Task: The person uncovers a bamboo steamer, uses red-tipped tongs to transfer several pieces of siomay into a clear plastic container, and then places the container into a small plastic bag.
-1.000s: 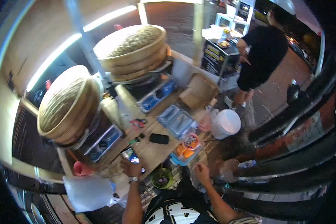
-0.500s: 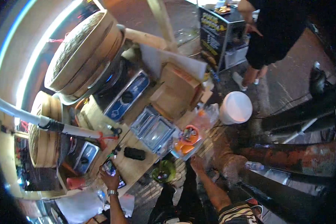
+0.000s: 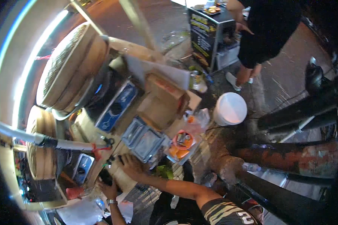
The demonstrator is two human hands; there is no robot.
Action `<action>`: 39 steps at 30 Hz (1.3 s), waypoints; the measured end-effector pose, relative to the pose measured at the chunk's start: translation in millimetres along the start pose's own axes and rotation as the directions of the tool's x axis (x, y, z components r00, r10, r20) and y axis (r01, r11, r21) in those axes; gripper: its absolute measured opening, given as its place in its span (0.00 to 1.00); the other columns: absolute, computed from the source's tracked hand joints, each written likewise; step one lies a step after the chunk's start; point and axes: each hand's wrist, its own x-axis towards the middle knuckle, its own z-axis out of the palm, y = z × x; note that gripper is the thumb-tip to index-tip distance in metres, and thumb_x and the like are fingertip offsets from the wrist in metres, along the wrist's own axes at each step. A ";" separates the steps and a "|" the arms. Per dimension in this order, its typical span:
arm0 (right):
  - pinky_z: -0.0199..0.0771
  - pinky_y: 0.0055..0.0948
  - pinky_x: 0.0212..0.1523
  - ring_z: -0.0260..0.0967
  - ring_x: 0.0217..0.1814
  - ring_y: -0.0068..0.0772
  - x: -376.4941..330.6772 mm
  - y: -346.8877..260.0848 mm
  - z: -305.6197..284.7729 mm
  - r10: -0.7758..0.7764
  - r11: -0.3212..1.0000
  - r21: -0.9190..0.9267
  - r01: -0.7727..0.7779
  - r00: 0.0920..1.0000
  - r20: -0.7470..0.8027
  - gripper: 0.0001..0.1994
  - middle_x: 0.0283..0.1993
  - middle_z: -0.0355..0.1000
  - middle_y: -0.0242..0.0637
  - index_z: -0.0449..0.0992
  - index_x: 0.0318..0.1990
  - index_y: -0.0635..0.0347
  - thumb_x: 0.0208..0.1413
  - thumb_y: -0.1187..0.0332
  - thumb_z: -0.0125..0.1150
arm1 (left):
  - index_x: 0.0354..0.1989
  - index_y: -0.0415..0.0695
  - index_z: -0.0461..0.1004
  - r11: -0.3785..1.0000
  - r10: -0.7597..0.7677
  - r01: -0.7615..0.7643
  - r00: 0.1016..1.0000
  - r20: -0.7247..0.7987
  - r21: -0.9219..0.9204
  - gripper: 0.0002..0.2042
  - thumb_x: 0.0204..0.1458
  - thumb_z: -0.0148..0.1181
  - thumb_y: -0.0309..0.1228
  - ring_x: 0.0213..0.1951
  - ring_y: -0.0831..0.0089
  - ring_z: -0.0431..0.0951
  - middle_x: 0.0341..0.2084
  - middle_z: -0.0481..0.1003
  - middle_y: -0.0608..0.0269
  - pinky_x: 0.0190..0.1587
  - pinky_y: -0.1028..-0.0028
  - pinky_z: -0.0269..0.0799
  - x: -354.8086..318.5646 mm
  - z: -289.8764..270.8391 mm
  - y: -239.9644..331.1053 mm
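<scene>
My left hand (image 3: 108, 189), with a metal watch at the wrist, is closed around a phone (image 3: 106, 176) near the table's front edge. The phone looks dark. My right hand (image 3: 132, 167) reaches across to the left and lies over the black oblong case on the wooden table (image 3: 121, 183). Only a dark sliver of the case shows by the fingertips, which are blurred, so whether they grip it is unclear. Just beyond the right hand are clear plastic food containers (image 3: 142, 138).
Large bamboo steamers (image 3: 69, 67) and blue-fronted stoves (image 3: 118, 105) stand at the left. A cardboard box (image 3: 159, 99), an orange tub (image 3: 183, 139) and a white bucket (image 3: 231, 108) are farther right. A pole (image 3: 64, 144) crosses at left. Another person (image 3: 268, 33) stands beyond.
My right hand has moved left from beside the orange tub onto the black case. The phone in my left hand showed a lit screen and now looks dark. The whole view has shifted.
</scene>
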 end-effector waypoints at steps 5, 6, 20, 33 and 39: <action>0.66 0.45 0.61 0.66 0.59 0.54 -80.1 2.2 -28.7 -0.143 0.770 0.628 0.112 0.990 -0.002 0.28 0.60 0.66 0.51 0.63 0.63 0.63 0.58 0.61 0.58 | 0.71 0.40 0.48 0.998 -0.058 0.058 0.998 -0.007 0.014 0.51 0.44 0.68 0.56 0.69 0.41 0.52 0.68 0.54 0.41 0.71 0.50 0.42 -6.0 -7.8 8.5; 0.65 0.45 0.62 0.65 0.61 0.53 -96.0 15.7 -52.3 -0.136 0.586 0.810 -0.021 0.983 0.124 0.29 0.61 0.65 0.52 0.63 0.63 0.63 0.58 0.59 0.60 | 0.70 0.41 0.48 0.998 -0.063 0.063 0.998 -0.011 0.007 0.51 0.43 0.69 0.54 0.68 0.41 0.52 0.68 0.54 0.41 0.71 0.50 0.42 -10.4 -10.5 5.5; 0.73 0.48 0.47 0.72 0.48 0.56 -240.2 352.9 252.6 0.263 0.933 -0.279 -0.228 0.960 0.095 0.13 0.41 0.75 0.55 0.74 0.47 0.61 0.63 0.61 0.51 | 0.71 0.38 0.49 0.985 0.001 0.022 0.991 0.130 -0.172 0.48 0.47 0.67 0.51 0.67 0.42 0.55 0.68 0.54 0.39 0.70 0.52 0.46 14.0 -2.5 56.2; 0.73 0.43 0.47 0.74 0.46 0.50 -166.4 313.8 252.9 0.461 0.857 -0.012 -0.516 0.756 0.465 0.11 0.40 0.76 0.50 0.74 0.45 0.62 0.62 0.65 0.54 | 0.72 0.46 0.48 0.996 -0.051 0.052 0.998 -0.020 0.075 0.52 0.43 0.62 0.64 0.57 0.38 0.65 0.57 0.66 0.40 0.61 0.49 0.59 -8.8 -22.9 26.7; 0.73 0.41 0.46 0.74 0.46 0.46 -135.9 292.7 227.3 0.433 0.842 0.072 -0.535 0.748 0.502 0.10 0.40 0.76 0.48 0.74 0.44 0.62 0.61 0.66 0.55 | 0.72 0.46 0.46 0.980 -0.193 0.188 0.978 0.077 0.062 0.53 0.43 0.61 0.64 0.57 0.36 0.65 0.54 0.65 0.31 0.61 0.49 0.61 -15.2 -34.1 33.4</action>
